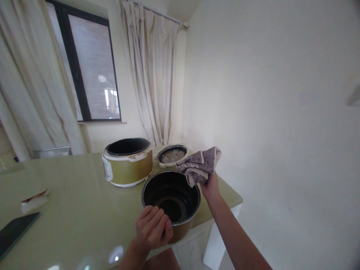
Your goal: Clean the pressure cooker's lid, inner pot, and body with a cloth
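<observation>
A dark inner pot (171, 202) of a cooker stands in front of me, its opening turned up and toward me. My left hand (154, 227) is closed at its near left rim, knuckles up; the fingertips are hidden. Above the pot's far right rim, my right hand (209, 185) grips a bunched purple-grey cloth (201, 163) with pale edging. Behind the pot sits the green and white cooker body (129, 167), its lid off. To the right of that, the round lid (171, 154) lies on the table, partly behind the cloth.
The pale green glossy table (92, 210) ends at a front right edge close to the pot. At the left lie a dark flat device (15, 232) and a small red and white item (33, 197). A white wall (270, 112) rises on the right; curtains (153, 71) hang behind.
</observation>
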Tool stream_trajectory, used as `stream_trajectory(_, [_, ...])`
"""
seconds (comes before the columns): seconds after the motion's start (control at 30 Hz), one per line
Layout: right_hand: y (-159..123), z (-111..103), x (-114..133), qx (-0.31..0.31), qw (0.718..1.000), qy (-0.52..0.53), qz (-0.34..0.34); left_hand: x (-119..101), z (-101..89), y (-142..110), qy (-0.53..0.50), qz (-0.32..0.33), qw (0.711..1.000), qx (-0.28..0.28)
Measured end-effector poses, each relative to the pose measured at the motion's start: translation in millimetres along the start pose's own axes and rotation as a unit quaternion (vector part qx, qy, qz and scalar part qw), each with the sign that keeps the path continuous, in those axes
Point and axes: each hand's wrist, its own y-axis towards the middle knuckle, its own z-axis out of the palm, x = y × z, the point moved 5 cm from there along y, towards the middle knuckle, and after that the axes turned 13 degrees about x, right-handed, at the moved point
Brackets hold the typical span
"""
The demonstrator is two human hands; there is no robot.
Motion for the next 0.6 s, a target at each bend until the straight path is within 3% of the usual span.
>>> stream_trajectory(0.13, [-9.9,32.4,-4.2,0.048,0.997,0.003,0.068,-3.1,0.1,-1.4,0.017,-0.014,1.0,0.001])
stream_trajectory(0.23, [-15.1,48.4,-2.1,0.05,0.996,-0.044,0.058,-4.0,-1.2,-1.3,0.012,-0.029,0.998,0.061])
stream_trajectory(0.3, [-17.8,56.4,0.9,0.046,0.996,-0.069,0.042,0.9,-3.7,0.6,-0.019,-0.068,0.991,0.111])
stream_trajectory(0.37, [-21.1,65.0,2.0,0.053,0.994,-0.081,0.045,15.0,-11.4,5.4,-0.06,-0.152,0.98,0.111])
stream_trajectory(0.5, [-32.5,87.4,-2.8,0.091,0.987,-0.092,0.091,60.6,-27.3,27.4,-0.163,-0.339,0.924,0.066])
stream_trajectory(0.6, [-41.4,103.3,-9.5,0.126,0.979,-0.091,0.128,83.7,-20.2,54.9,-0.331,-0.353,0.857,0.178])
